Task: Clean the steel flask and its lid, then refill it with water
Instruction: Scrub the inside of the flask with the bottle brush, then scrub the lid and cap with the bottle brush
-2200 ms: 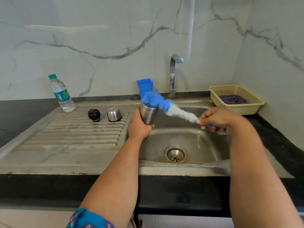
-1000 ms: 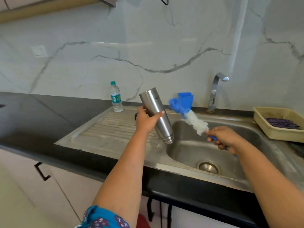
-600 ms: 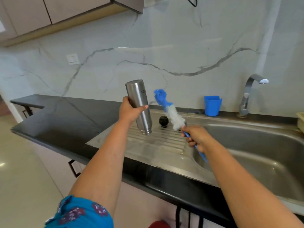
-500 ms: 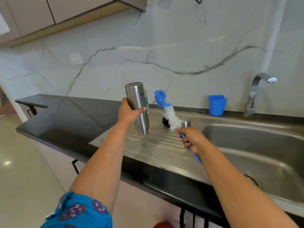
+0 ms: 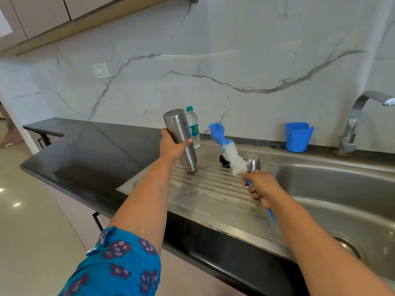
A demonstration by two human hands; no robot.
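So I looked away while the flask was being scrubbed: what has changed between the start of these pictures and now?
The brush has come out of the flask. The left hand turned the flask mouth down and carried it left from over the sink to over the drainboard; the right hand brought the brush along. Both hands keep their hold. The two lid parts, the bottle and the blue cup stayed put.

Left hand (image 5: 172, 146) holds flask (image 5: 181, 138) inverted, mouth over drainboard (image 5: 213, 189). Water bottle (image 5: 193, 127) just behind flask. Right hand (image 5: 261, 186), to the right, holds bottle brush (image 5: 227, 150); stopper (image 5: 224, 160) and cap (image 5: 253, 162) behind it. Sink basin (image 5: 342, 189) right of right hand.
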